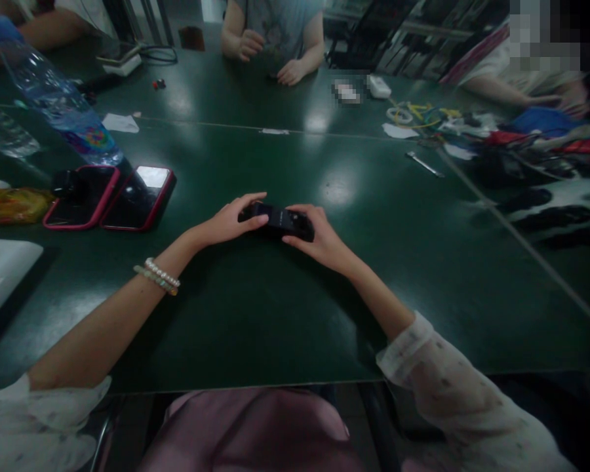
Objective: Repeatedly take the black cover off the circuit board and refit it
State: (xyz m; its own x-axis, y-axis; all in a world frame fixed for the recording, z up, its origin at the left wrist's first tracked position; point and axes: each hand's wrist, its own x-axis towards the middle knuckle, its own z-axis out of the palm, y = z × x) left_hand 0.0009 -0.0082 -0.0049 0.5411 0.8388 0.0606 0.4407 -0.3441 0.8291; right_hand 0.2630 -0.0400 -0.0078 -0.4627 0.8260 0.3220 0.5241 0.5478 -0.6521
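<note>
A small, dark, elongated object (281, 221) with a rounded right end lies low over the green table, and I cannot make out its kind. My left hand (236, 219) is closed on its left end, thumb across the near top edge and index finger along the far side. At the other end my right hand (319, 239) grips it between thumb and fingers. Parts of both ends are hidden by my fingers. Beaded bracelets (161, 275) circle my left wrist.
Two phones in red-pink cases (150, 196) lie left of my hands, near a water bottle (73, 111). A wrench (424, 164) and tangled cables (423, 117) are on the right. Across the green table (255, 314) sits a person (275, 33); others sit at both sides.
</note>
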